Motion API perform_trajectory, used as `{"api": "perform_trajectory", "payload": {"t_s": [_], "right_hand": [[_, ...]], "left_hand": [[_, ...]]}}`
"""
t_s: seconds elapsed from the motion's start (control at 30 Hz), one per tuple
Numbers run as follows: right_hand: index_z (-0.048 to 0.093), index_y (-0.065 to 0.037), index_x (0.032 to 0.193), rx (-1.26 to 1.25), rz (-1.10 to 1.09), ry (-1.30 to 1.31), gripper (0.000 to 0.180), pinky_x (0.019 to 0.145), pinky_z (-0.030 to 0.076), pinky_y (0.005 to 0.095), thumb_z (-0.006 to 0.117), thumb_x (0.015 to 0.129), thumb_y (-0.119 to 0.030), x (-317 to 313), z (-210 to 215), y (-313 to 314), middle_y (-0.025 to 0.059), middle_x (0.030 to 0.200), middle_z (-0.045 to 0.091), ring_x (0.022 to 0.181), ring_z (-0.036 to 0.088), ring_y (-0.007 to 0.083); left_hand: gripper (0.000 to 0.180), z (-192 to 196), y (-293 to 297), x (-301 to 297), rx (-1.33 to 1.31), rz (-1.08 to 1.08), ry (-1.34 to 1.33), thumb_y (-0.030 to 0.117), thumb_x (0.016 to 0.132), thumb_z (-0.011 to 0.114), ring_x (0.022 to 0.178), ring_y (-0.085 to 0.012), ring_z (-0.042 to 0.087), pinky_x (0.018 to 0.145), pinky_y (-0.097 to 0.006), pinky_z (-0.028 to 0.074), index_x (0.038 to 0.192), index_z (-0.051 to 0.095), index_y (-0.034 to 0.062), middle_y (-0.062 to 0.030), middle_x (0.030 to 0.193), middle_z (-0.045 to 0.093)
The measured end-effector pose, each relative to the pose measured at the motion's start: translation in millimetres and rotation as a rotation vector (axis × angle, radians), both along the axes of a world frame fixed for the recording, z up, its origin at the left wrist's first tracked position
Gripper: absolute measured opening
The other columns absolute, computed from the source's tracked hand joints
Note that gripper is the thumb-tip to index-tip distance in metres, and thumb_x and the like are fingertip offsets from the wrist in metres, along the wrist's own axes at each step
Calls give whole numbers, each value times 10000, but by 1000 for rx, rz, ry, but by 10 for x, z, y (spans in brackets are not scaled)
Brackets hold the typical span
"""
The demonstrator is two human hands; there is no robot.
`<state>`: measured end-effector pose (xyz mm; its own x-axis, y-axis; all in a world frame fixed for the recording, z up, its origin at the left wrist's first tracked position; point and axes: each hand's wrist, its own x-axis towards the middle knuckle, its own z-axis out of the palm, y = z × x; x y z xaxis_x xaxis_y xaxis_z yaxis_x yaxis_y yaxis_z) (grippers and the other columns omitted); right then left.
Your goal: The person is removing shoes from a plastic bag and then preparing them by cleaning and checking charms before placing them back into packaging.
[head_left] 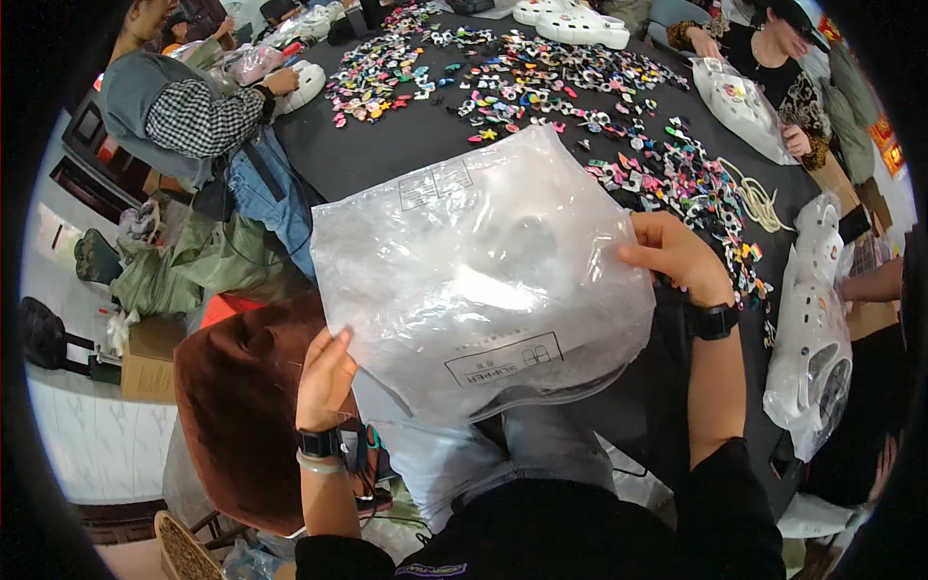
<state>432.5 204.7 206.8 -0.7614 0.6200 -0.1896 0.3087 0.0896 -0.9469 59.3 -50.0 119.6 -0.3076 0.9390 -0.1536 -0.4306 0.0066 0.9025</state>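
Observation:
A see-through plastic bag (425, 280) with printed boxes on it is spread between my hands, over my lap and the near table edge. No shoe can be made out inside; glare hides part of it. My left hand (326, 379) pinches its lower left side between thumb and fingers. On the opposite side, my right hand (681, 253) grips the bag's edge, thumb on top. Beyond the bag, many small colourful shoe charms (667, 174) lie scattered over the black table (324, 145).
Bagged white clogs (810, 329) lie along the right table edge, near a coil of cream cord (754, 198). Across from me, one person (193, 116) handles a white clog (304, 85); another holds a bagged clog (739, 101). A brown padded chair (242, 416) stands at my left.

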Motion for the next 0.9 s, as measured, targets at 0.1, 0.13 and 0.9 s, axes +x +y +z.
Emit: {"api": "perform_trajectory", "payload": {"t_s": [0.1,0.13,0.9], "right_hand": [[650,-13,1114,-13,-22,16,354,501,367,194,686,873,-269,-16,41,-64,-47,719,593,593,492,22],[621,-19,1196,-48,-4,80,399,487,348,183,685,866,-234,-7,-45,-44,-48,789,621,600,477,9],[688,-22,972,526,214,166,254,819,472,326,496,816,39,12,2,-62,97,972,673,894,622,225]], "left_hand": [[247,7,-88,-15,-42,-3,43,87,969,520,1039,-165,615,926,-306,472,1186,587,-11,-86,1143,647],[227,59,-91,48,-45,44,108,89,972,515,1006,-139,614,915,-290,475,1158,600,-7,-72,1111,655],[262,522,-332,-92,125,-95,989,13,858,474,915,-212,617,811,-282,462,1042,658,-21,-123,1057,653]]}}
